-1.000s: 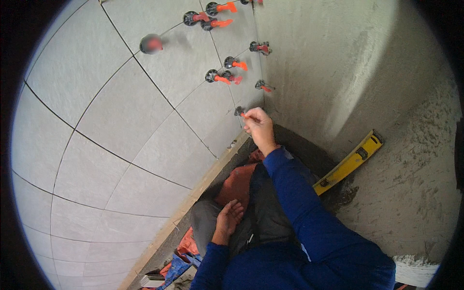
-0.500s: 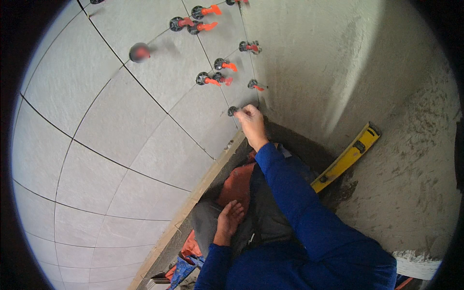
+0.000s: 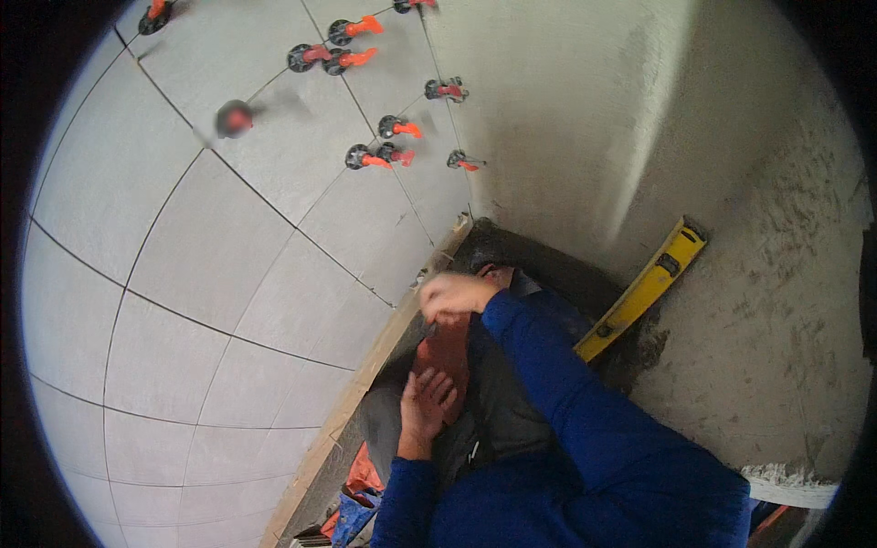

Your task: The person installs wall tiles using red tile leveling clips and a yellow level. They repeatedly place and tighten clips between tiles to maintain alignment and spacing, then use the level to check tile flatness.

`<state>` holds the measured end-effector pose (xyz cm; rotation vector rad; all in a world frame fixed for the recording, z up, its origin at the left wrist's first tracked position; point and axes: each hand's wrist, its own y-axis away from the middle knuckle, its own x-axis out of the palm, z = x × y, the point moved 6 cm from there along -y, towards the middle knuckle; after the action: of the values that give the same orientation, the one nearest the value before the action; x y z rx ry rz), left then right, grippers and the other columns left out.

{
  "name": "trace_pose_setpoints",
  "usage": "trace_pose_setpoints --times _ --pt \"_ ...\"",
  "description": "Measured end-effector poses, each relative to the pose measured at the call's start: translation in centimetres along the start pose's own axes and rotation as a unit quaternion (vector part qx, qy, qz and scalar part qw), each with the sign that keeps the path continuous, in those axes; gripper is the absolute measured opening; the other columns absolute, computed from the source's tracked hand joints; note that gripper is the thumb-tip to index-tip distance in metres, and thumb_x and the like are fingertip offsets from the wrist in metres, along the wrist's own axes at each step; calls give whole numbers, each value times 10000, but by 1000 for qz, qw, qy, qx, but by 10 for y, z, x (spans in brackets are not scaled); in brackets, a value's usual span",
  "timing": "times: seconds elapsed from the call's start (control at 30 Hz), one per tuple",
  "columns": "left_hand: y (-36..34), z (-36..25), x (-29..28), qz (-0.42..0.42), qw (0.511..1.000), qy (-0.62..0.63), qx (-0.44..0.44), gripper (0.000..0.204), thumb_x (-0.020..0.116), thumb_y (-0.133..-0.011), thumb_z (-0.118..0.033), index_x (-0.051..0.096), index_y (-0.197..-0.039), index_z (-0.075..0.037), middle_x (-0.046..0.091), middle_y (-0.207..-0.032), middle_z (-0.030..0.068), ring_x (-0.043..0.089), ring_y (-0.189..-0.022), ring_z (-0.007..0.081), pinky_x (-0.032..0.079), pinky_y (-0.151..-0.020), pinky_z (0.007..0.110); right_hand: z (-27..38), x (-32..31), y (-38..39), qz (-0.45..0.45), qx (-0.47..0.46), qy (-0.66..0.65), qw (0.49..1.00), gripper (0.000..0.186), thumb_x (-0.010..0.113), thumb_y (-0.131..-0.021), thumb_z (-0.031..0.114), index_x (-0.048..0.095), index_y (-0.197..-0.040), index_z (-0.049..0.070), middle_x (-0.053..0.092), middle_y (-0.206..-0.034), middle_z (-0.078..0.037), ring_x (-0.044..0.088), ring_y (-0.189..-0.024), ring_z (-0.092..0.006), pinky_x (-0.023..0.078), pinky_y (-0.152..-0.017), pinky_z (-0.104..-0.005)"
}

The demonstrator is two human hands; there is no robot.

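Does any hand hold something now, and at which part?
It cannot be told for the blurred right hand. The left hand holds nothing; it rests open on the person's knee.

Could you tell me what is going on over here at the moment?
A person in a blue top kneels at a grey tiled wall studded with orange levelling clips. The right hand, blurred, is by the wooden batten under the tiles; the left hand rests on the knee. A yellow spirit level lies alongside.
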<state>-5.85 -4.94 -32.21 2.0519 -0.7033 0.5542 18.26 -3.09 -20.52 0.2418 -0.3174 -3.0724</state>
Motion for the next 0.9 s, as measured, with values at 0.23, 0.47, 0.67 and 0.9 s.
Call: trace_pose_setpoints --times 0.23,0.47,0.67,0.9 --pt "-13 -51 34 99 980 165 54 307 617 -1014 -343 679 -1064 -47 712 -1072 131 667 -996 263 556 -865 366 -19 -11 -33 -250 -32 -5 968 413 719 -854 210 634 -1178 -31 729 -887 -114 703 -700 -190 569 -595 -350" --pt "5 -21 -9 46 989 137 14 215 618 -1001 -262 683 -1040 -61 696 -1040 101 666 -975 258 567 -831 370 -18 -36 -34 -345 -4 -259 902 622 704 -800 103 467 -1342 -90 643 -780 -101 607 -597 -176 476 -504 -333" --pt "6 -1 -28 62 995 74 5 215 617 -1006 -272 670 -1054 -70 671 -1088 100 646 -1003 269 547 -859 394 -15 -36 -6 -388 -68 -369 842 649 608 -876 71 400 -1478 -52 709 -872 -118 573 -592 -124 460 -506 -281" --pt "4 5 -22 26 999 25 10 209 610 -1012 -267 649 -1035 -62 669 -1083 115 640 -1008 271 528 -879 399 -4 18 -34 -337 6 -38 941 771 668 -812 152 370 -1456 -149 683 -1113 -316 720 -795 -406 582 -742 -457"
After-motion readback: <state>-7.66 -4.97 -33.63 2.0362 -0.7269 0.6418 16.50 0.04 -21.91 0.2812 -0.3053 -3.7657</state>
